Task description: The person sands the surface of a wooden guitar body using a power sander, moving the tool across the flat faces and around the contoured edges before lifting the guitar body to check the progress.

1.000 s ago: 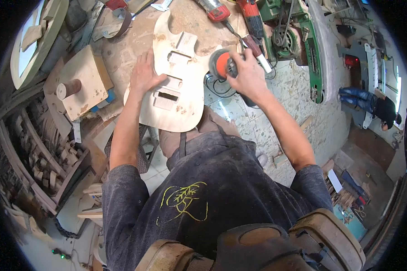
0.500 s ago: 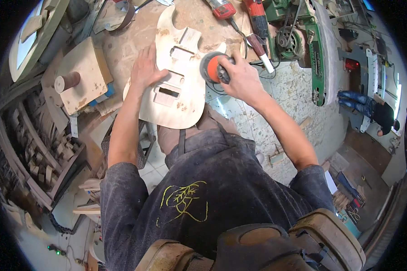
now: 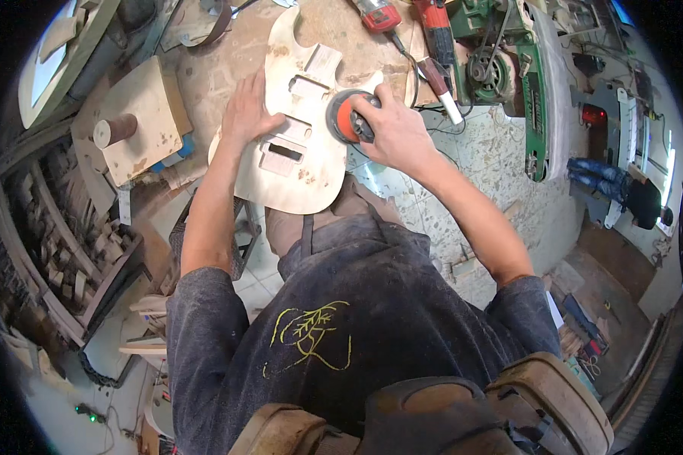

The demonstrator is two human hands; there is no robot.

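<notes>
Right hand [image 3: 401,136] wrapped round one orange-and-black sander [image 3: 344,121]; left hand [image 3: 247,112] lay flat, thumb apart, on one pale guitar-shaped board [image 3: 300,108] overhanging the table's [image 3: 228,54] near edge. Sanding the board's right side seemed in hand; the next move called for keeping the sander level. Two red power tools [image 3: 376,15] [image 3: 434,30] lay far right.

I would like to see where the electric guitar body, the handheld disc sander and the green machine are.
Electric guitar body [image 3: 320,149], head view: bare wood beside a cavity.
Handheld disc sander [image 3: 345,119], head view: orange housing.
Green machine [image 3: 486,72], head view: belt pulley.
</notes>
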